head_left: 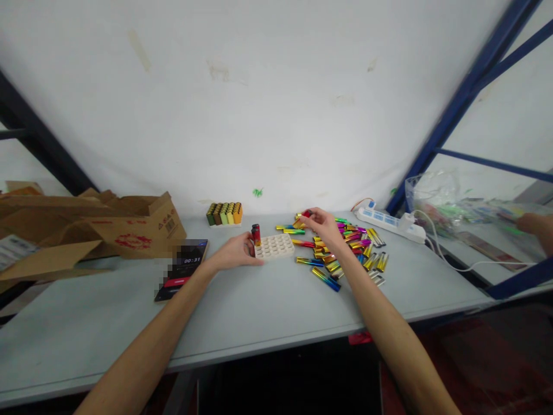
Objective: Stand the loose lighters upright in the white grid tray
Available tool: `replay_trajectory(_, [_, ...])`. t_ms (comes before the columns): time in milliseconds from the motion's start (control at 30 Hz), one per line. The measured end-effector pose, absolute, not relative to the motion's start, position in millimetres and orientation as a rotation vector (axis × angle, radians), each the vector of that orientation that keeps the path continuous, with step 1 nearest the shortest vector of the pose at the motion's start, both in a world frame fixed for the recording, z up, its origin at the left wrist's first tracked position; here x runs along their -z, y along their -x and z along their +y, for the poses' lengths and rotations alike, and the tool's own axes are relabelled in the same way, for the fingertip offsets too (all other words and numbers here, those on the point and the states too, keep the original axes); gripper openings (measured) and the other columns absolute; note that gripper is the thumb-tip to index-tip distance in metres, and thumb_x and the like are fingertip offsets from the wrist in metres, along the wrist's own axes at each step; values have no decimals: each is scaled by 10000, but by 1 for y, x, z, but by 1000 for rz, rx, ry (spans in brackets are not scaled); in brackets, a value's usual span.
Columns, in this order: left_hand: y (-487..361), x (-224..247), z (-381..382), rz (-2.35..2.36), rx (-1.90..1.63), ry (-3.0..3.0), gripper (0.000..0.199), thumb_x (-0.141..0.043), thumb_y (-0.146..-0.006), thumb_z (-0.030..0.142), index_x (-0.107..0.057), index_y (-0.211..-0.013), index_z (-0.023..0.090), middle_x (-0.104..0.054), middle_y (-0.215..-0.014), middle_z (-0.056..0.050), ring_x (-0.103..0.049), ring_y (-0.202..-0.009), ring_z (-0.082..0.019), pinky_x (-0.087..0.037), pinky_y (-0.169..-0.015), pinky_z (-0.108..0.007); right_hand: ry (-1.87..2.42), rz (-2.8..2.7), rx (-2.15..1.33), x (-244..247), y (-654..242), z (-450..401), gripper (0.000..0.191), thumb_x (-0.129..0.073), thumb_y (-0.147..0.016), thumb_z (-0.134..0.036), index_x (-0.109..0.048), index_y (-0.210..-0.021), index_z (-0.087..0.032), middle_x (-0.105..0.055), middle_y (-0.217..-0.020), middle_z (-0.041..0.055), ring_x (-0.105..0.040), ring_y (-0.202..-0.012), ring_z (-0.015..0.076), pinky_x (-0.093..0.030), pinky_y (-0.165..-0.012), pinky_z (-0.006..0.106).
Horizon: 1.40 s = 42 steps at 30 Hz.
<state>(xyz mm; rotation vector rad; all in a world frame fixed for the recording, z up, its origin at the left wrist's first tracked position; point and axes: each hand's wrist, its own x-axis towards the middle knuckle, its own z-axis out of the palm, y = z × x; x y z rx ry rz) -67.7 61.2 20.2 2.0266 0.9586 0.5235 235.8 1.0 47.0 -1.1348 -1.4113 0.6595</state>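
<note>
A white tray with rows of round holes lies on the table in front of me. Red lighters stand upright at its left end. My left hand curls round that end, thumb along the near side, fingers partly hidden behind the lighters. Over the left edge of a loose pile of shiny, many-coloured lighters, my right hand pinches a red and gold lighter. It is raised and tilted, and the fingers cover part of it.
A full block of upright lighters stands by the wall. To the left are a phone and an open cardboard box. A power strip with a white cable lies at the right. Beyond the blue frame, another person's hand shows near plastic bags.
</note>
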Motion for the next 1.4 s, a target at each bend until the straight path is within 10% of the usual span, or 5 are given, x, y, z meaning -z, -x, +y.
replay_trajectory(300, [68, -20, 63, 988, -497, -2094, 700, -906, -583, 519, -596, -1101, 165, -685, -849, -6, -630, -706, -185, -488, -617, -300, 776, -1105, -1266, -53, -194, -13, 397, -802, -797, -528, -562, -934, -243, -653, -826, -23, -602, -690, 132, -519, -701, 292])
replay_trajectory(533, [67, -20, 61, 975, -511, -2063, 682, -911, -579, 489, -589, -1089, 169, -686, -876, -16, -638, -729, -187, -495, -631, -296, 811, -1124, -1269, -42, -179, -6, 468, -631, -863, -695, -572, -875, -230, -336, -598, -92, -230, -447, 71, -158, -426, 214])
replay_trajectory(1100, [67, -21, 60, 987, -514, -2063, 667, -909, -574, 488, -597, -1067, 165, -686, -867, -16, -647, -734, -192, -496, -632, -295, 978, -1112, -1210, -37, -169, -5, 443, -482, -889, -520, -369, -576, -227, -247, -534, -67, -192, -458, 93, -135, -455, 264])
replay_trajectory(1400, [66, -22, 59, 956, -525, -2073, 660, -907, -585, 478, -596, -1076, 164, -684, -853, -14, -646, -738, -200, -493, -640, -300, 887, -1267, -1177, -32, -161, -6, 518, -574, -888, -694, -698, -1036, -212, -486, -708, -37, -428, -594, 114, -360, -558, 243])
